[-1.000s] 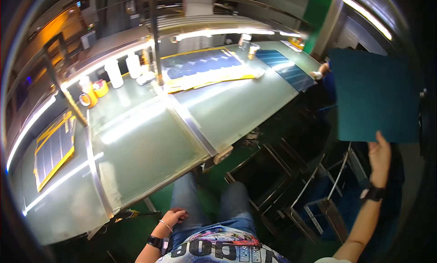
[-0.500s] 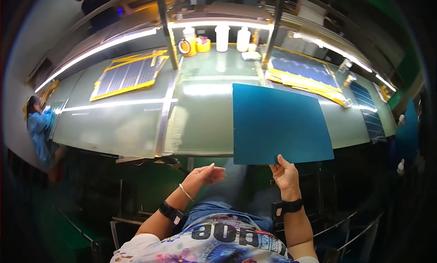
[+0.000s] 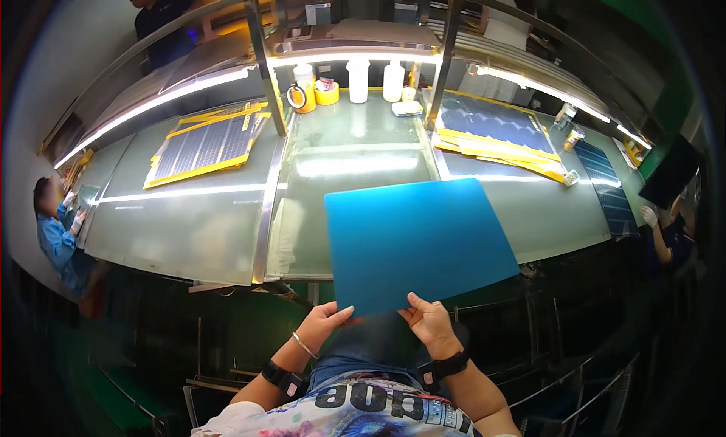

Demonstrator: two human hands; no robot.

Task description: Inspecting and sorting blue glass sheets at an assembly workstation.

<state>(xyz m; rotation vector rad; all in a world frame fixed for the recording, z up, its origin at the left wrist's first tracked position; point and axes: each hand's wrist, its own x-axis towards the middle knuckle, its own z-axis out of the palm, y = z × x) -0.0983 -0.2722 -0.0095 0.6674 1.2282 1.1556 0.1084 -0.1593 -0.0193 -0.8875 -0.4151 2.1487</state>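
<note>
A flat blue sheet (image 3: 423, 244), stiff and four-sided, is held in front of me, tilted, over the near edge of the glass-topped bench. My right hand (image 3: 429, 323) is closed on its near edge, with the thumb on the upper face. At the sheet's near left corner, my left hand (image 3: 325, 325) pinches the edge with its thumb on top. The fingers of both hands are partly hidden beneath the sheet. Part of the bench top (image 3: 333, 146) shows beyond it.
Yellow-edged stacks of dark gridded panels lie at left (image 3: 208, 146) and right (image 3: 495, 131). White bottles (image 3: 358, 82) and a tape roll (image 3: 296, 97) stand at the back. A dark panel (image 3: 605, 184) lies farther right. People work at left (image 3: 57, 225) and right (image 3: 669, 240).
The blue sheet has moved left and toward me and has turned. My left hand, free before, has come to its near left corner. The person at right shows more.
</note>
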